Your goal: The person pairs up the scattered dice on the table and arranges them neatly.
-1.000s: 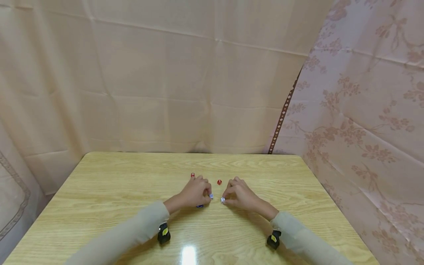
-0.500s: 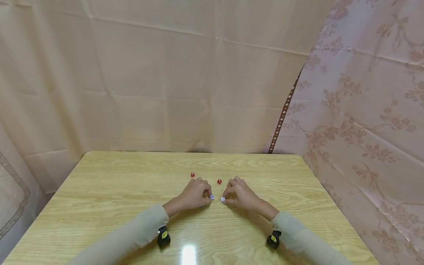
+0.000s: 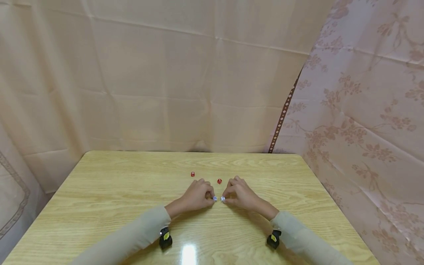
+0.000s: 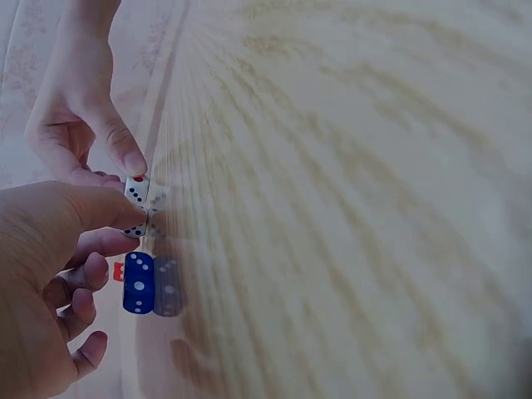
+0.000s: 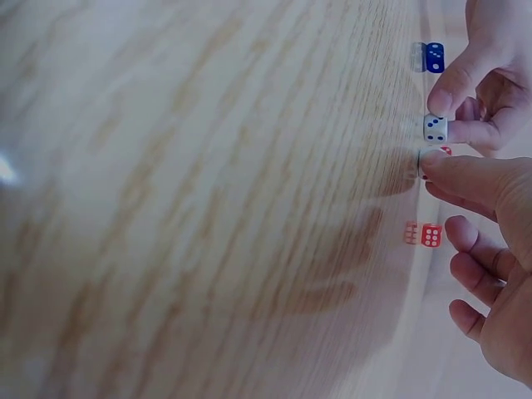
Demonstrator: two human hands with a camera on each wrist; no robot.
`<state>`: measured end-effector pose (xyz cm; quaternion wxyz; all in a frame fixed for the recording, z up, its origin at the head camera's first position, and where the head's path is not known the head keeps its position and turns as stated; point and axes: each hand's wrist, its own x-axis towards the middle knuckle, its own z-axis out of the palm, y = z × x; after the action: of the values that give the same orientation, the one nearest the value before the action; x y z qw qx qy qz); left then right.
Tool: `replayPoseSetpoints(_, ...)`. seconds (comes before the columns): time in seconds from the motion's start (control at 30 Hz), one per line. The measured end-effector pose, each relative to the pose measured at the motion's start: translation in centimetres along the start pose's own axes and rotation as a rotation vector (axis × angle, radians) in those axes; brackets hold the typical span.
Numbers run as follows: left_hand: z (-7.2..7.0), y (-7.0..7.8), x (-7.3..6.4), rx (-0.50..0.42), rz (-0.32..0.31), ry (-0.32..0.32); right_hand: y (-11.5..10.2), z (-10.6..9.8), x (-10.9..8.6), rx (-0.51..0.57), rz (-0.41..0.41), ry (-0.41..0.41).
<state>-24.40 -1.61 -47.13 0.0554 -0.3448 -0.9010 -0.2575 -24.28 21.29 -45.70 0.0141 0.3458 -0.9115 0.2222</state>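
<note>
I am pinching one white die (image 3: pixel 215 198) with my left hand (image 3: pixel 195 195) and another white die (image 3: pixel 223 199) with my right hand (image 3: pixel 241 195), thumb and forefinger curled round each, low over the table (image 3: pixel 99 191) near its middle. The two dice are sitting just beside each other, almost touching; I am judging that I am bringing them together, and that part is nearly done. A blue die (image 4: pixel 139 283) is lying untouched by my left palm, and two red dice, one (image 3: pixel 193 174) beyond my left hand and one (image 3: pixel 219 181) between my hands, are waiting farther off, so most of the work seems left. The white dice are showing blue pips, one also a red pip.
</note>
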Motion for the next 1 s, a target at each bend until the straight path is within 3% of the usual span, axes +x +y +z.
replayPoseSetpoints(1.0, 0.9, 1.2, 0.3, 0.010, 0.004, 0.051, -0.1, 0.1, -0.1, -0.002, -0.021, 0.032)
